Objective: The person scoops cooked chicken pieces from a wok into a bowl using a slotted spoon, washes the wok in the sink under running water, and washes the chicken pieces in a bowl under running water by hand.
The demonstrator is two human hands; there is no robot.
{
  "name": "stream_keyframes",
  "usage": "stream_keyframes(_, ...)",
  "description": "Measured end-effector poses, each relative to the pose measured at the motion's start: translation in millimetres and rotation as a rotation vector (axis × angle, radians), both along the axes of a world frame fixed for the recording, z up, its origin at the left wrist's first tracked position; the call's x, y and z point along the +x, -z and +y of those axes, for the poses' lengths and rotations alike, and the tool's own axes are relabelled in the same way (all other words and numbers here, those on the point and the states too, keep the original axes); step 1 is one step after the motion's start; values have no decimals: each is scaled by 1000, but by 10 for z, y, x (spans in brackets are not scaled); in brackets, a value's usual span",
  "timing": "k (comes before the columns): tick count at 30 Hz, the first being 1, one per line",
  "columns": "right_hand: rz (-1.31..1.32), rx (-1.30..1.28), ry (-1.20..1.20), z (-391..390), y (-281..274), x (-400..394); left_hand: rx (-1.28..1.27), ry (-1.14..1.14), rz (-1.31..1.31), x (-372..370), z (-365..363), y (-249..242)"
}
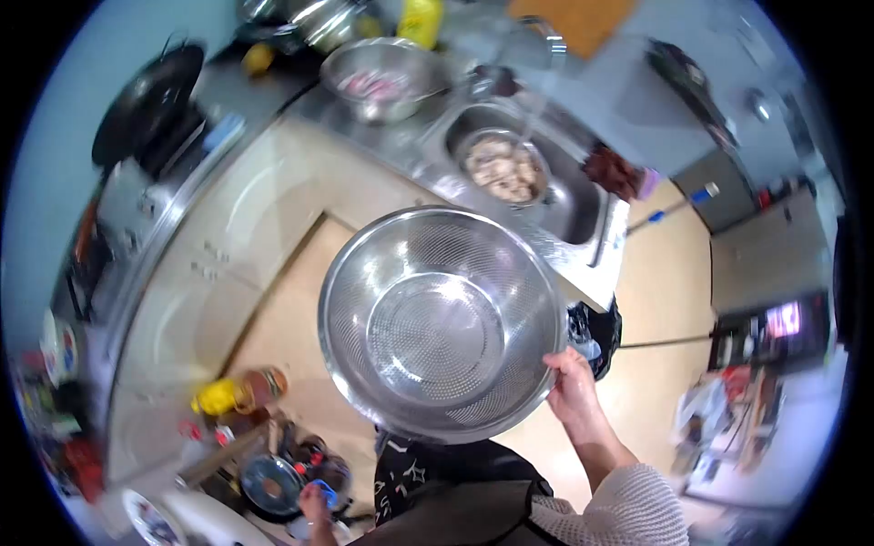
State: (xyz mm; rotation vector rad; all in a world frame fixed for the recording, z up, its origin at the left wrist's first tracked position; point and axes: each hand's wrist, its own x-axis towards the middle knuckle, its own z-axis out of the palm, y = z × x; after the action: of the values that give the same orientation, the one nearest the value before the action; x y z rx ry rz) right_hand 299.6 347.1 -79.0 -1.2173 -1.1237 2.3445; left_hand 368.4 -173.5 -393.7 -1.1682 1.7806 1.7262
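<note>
My right hand [571, 378] grips the rim of a large stainless steel colander [437, 341], which is held up in front of me with its perforated inside showing. Low on the left, my left hand [315, 502] is closed beside a small blue curved piece [325, 492]. What its fingers hold is too small to make out. Around that hand sit a glass pot lid [271, 484] and other cookware in an open pull-out drawer [218, 460].
Water runs from a tap [549, 36] into a bowl of pale food pieces [505, 171] in the sink [583, 207]. A steel bowl [382, 77] with pinkish contents stands on the counter. Bottles [264, 387] stand near the drawer; a black bag [601, 332] hangs below the sink end.
</note>
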Motion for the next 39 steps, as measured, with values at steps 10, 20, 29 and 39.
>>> stream_keyframes(10,220,108,417,1602,-230,-613,439,698,401,-3099,3420,-2210)
stream_keyframes(20,45,556,301,2435,95,-2056,361,888,160,-4620,6469,-2490)
stream_keyframes(29,-866,1645,54,2492,-959,-2297,1110,1209,-172,-2977,7176,-1805)
stream_keyframes(39,-155,371,1153,1989,327,-377,448,1670,586,-3390,7755,-2358)
